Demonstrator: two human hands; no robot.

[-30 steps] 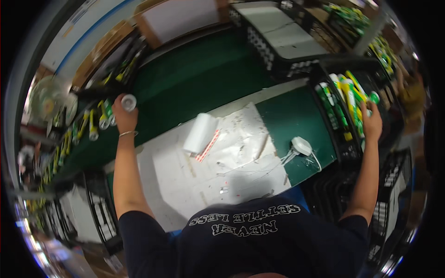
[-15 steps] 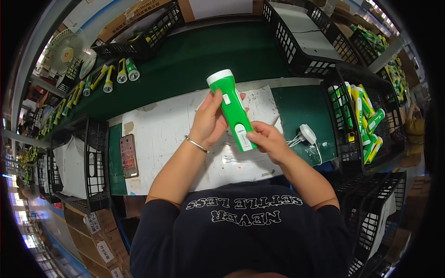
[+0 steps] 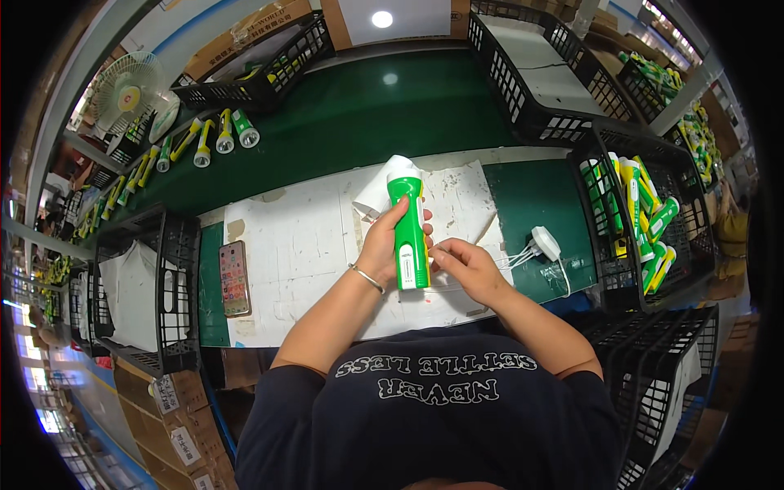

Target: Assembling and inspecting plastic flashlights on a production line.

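— Torch, green plastic with a white head (image 3: 407, 231), is now upright over the white paper sheet on the bench (image 3: 310, 245). Half a second ago it was tilted and higher; a second ago both arms were stretched far apart, one to each side.

— So what changed for the work?

— Both hands came back to the middle. The left hand (image 3: 390, 245) is wrapped tight around the torch body. The right hand (image 3: 462, 265) has its fingertips pressed at the lower side of it, pinching something thin; I cannot tell what.

— Any labels or packages?

— A pale rectangular sticker (image 3: 406, 271) sits low on the torch. Brown cardboard boxes with white labels (image 3: 167, 392) stand under the bench, at the left. A black crate on the right (image 3: 625, 220) holds more green and yellow torches.
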